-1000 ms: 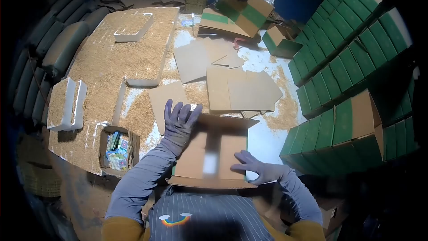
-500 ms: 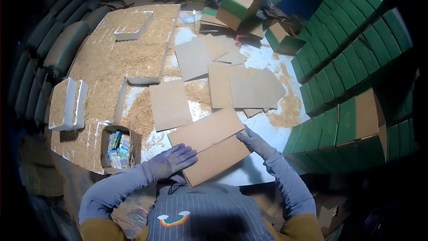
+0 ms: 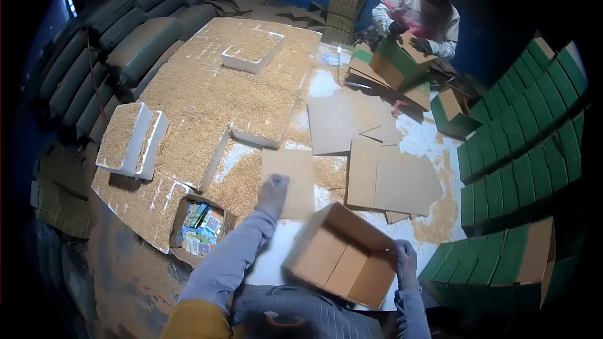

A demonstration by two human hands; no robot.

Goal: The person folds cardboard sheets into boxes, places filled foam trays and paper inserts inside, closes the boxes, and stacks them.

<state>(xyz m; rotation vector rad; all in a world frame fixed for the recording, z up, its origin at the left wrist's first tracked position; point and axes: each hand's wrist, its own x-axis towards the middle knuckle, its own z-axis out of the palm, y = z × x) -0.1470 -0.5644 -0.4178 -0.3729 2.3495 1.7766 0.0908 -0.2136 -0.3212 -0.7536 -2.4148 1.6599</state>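
An open cardboard box (image 3: 342, 260) is tilted at the table's front edge, its bare brown inside facing up. My right hand (image 3: 406, 258) is closed on its right rim. Further forward, my left hand (image 3: 273, 189) lies over a flat cardboard sheet (image 3: 295, 172), fingers curled in; whatever they may hold is hidden. To the left of my left forearm, a small carton (image 3: 179, 238) holds several colourful printed packets (image 3: 201, 229).
Loose grain-like material (image 3: 188, 88) covers the table's left side, with white trays (image 3: 254, 56) in it. More cardboard sheets (image 3: 396, 176) lie centrally. Green boxes (image 3: 521, 176) are stacked at right. Across the table, a co-worker (image 3: 418, 16) handles a green-and-brown box (image 3: 399, 63).
The box was closed and flat-topped under both hands; now its open side faces me. My left hand has left it and reached forward. The view has shifted, bringing the co-worker into sight.
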